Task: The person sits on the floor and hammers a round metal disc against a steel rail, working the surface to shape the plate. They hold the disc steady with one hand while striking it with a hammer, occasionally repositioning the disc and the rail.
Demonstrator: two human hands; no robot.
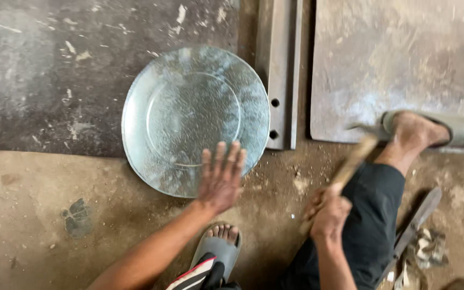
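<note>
A round galvanized metal plate point(189, 113) with a raised rim lies flat on the ground. My left hand point(220, 177) is spread open, fingers apart, over the plate's near edge; whether it touches the rim is unclear. My right hand point(326, 212) grips the wooden handle of a hammer point(358, 153), whose blurred metal head points left near my right foot. The hammer is raised to the right of the plate, apart from it.
A dark metal sheet point(44, 70) lies under the plate's far side. A steel bar with two holes point(280, 70) runs beside the plate. A second sheet point(393, 59) sits under my sandalled right foot point(430, 129). A flat metal tool point(417, 220) and rags lie at right.
</note>
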